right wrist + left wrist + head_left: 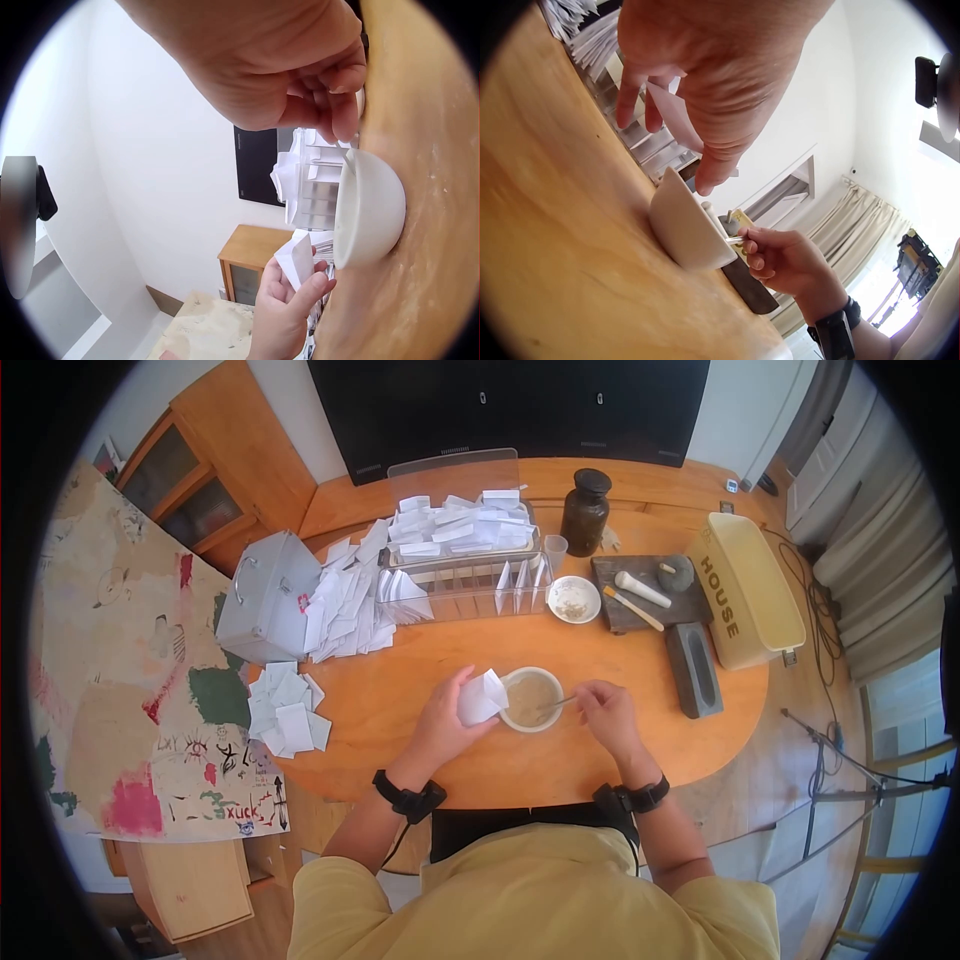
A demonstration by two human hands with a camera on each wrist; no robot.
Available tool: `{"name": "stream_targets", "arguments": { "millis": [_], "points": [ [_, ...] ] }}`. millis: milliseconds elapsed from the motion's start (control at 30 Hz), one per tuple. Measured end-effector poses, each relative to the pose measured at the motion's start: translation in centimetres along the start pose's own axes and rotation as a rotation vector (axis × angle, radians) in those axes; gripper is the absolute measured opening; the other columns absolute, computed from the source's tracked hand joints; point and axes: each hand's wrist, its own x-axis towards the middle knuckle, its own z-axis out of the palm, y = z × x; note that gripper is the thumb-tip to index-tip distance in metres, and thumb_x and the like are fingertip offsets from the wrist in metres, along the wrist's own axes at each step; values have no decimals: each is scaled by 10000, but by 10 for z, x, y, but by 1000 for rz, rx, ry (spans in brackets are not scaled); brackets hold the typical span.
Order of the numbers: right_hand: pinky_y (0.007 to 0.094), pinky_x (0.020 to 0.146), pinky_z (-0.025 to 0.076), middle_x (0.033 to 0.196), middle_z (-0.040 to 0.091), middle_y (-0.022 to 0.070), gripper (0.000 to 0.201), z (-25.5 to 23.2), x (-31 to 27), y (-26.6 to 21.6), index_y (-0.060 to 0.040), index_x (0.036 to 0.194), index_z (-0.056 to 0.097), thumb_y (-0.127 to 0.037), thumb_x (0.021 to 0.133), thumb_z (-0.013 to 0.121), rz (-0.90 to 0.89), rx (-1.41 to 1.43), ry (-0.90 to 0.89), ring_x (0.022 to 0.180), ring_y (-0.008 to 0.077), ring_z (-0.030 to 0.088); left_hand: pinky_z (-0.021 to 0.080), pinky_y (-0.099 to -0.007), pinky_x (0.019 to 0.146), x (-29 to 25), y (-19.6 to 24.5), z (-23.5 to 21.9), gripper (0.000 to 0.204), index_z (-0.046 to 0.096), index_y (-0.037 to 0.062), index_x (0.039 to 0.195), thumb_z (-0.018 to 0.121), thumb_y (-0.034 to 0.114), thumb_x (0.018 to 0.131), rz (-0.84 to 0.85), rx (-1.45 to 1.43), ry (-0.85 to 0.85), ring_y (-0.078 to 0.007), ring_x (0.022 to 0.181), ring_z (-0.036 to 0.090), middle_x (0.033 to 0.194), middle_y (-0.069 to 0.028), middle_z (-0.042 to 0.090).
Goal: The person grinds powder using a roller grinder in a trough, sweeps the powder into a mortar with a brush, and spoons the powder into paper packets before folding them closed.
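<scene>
My left hand point(445, 720) holds a small white paper envelope point(483, 698), its flap raised, at the left rim of a white bowl point(531, 728). Light tan powder point(525, 693) covers the bottom of the bowl. On the other side, my right hand point(608, 718) pinches the handle of a thin metal spoon point(562, 703) whose head rests in the powder. From the right wrist view, the bowl point(379, 210) stands upright on the wooden table, and the envelope point(297, 259) sits between my left thumb and fingers. What the envelope contains is hidden.
Behind the bowl stands a clear divided box point(460, 603) packed with envelopes. A metal case point(265, 600) and envelope piles point(290, 710) lie left. Rightward are a small powder dish point(574, 582), dark board with pestle point(643, 590), stone trough point(695, 675), yellow bin point(765, 600) and brown jar point(586, 520).
</scene>
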Motion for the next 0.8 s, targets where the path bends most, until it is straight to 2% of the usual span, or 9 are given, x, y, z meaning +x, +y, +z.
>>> {"name": "stream_targets", "arguments": {
  "millis": [67,300,467,567,667,800],
  "points": [
    [222,476,430,649,608,32,150,0,2,5,22,871,664,-78,913,561,32,109,13,509,82,539,477,-400,893,-1,0,0,808,423,38,1325,847,218,661,-4,1,-3,-331,1055,576,1149,-182,572],
    [218,475,430,652,606,35,144,-7,8,1,32,864,661,-73,907,573,0,203,50,508,82,536,485,-396,889,-2,3,2,806,428,33,1322,850,226,662,8,7,-18,-329,1052,583,1140,-183,576],
    [224,538,448,683,615,34,147,-1,5,-30,34,879,664,-73,912,570,3,266,31,586,90,558,492,-396,875,-2,3,9,807,436,29,1312,858,241,657,35,7,-6,-328,1040,591,1132,-184,579],
    [202,500,441,679,618,33,137,12,5,-34,29,881,667,-65,917,574,-15,310,18,546,70,552,495,-397,871,-1,6,12,805,439,27,1308,860,240,655,31,-17,-9,-325,1031,596,1125,-182,585],
    [207,505,444,698,626,27,139,23,4,-32,32,906,670,-63,922,570,-20,314,-46,548,69,554,497,-397,867,-1,7,15,805,440,25,1306,861,234,652,44,-31,-5,-323,1021,602,1120,-178,589],
    [237,533,462,732,639,38,128,34,-5,-31,10,958,680,-58,918,579,-177,137,-87,596,88,582,502,-390,856,-2,8,17,806,439,26,1307,862,221,650,32,-48,-5,-318,1011,609,1122,-171,590]
  ]
}}
